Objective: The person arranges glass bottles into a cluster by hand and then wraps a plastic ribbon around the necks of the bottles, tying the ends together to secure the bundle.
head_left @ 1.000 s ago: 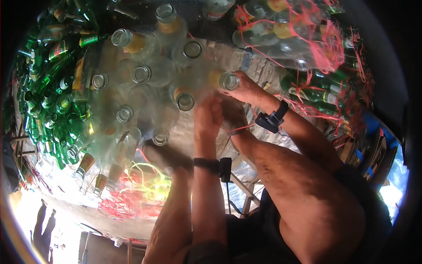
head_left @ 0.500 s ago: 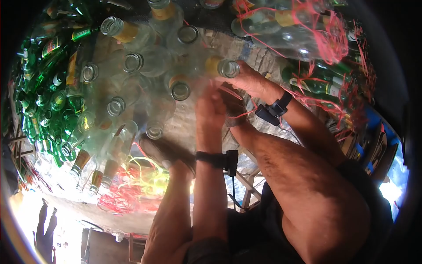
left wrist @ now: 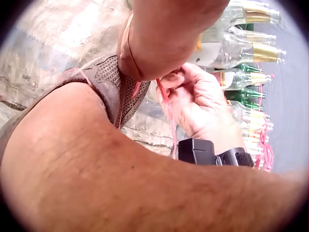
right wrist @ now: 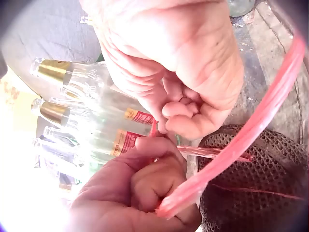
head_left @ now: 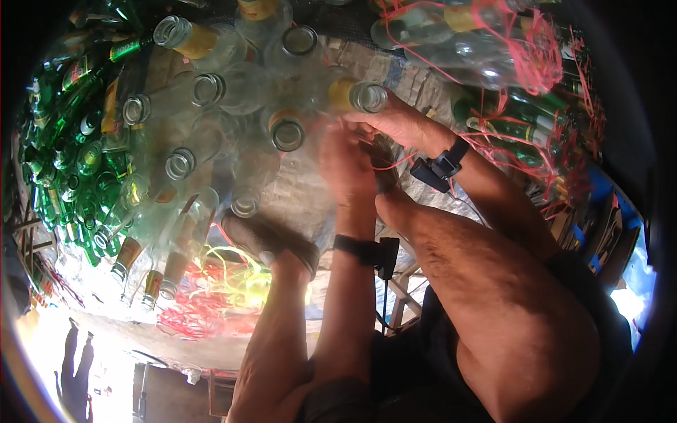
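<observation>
Right wrist view, nearest first: right hand (right wrist: 178, 63) fills upper middle, fingers curled in, fingertips pinching pink twine (right wrist: 154, 128) at frame centre. Thick strand (right wrist: 255, 121) cuts diagonally in front, upper right edge down to lower middle, its low end at the left hand (right wrist: 137, 186). Can't tell if that end is gripped or just lying there.

Left hand sits directly below the right, fingers curled, thumb and finger pinching the twine at the same centre spot. So neither hand is nearer: the pinch point is between the two, hands almost touching. Short strand (right wrist: 205, 152) runs off rightward, long axis roughly level, over the mesh shoe (right wrist: 263, 179).

Labelled bottles (right wrist: 129, 141) are just behind the fingers, necks toward left of frame.

Head view: left hand blurred by motion, low and left of the right hand. Clear bottle (head_left: 343, 95) stands just beyond, right hand nearer to it. Farther out: green bottles (head_left: 90, 158) left side, twine-wrapped bundle (head_left: 465, 60) upper right.
</observation>
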Available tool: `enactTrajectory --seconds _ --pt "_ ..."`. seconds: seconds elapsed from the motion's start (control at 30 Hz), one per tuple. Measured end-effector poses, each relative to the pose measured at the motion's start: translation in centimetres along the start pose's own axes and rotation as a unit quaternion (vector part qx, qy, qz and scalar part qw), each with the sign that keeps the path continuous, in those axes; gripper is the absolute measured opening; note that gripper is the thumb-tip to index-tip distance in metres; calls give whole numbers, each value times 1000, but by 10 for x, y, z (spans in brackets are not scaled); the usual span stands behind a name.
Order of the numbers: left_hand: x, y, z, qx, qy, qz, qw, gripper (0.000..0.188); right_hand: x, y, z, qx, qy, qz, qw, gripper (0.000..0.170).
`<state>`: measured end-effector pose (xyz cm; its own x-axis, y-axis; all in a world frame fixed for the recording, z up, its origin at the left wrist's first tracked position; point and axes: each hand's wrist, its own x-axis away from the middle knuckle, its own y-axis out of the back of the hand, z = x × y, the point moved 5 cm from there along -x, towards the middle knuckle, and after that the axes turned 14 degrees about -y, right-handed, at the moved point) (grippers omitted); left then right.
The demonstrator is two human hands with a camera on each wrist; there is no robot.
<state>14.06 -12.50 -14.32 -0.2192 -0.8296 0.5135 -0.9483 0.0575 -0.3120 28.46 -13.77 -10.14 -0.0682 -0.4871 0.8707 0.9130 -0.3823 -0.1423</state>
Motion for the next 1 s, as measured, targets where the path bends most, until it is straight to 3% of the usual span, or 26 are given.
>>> enactTrajectory --seconds 0.03,0.07,0.1,0.13,0.23,0.37,0.87,1.0 --pt "2 -7 -19 -145 -165 42 975 12 -2 1 -1 -1 7 -1 1000 23" --pt "5 -9 -23 -146 -163 43 975 12 -4 1 -3 -2 13 -2 1000 24" --pt "10 -18 -36 -31 -25 -27 999 12 -3 0 -4 -3 12 -2 1000 24" --pt "18 -24 -38 84 115 -96 985 12 -1 0 -3 -21 -1 0 1000 24" --pt "17 -27 -43 39 55 -76 995 14 10 -5 3 -55 -20 -2 998 23" --pt "19 -28 -39 30 59 -92 994 15 12 -8 4 -80 -15 4 997 22" --pt "23 -31 -51 8 -50 -87 995 23 13 -8 11 -36 7 -32 999 17" --pt "23 -32 -59 -80 -79 -64 992 26 13 -8 12 -23 14 -28 999 17"
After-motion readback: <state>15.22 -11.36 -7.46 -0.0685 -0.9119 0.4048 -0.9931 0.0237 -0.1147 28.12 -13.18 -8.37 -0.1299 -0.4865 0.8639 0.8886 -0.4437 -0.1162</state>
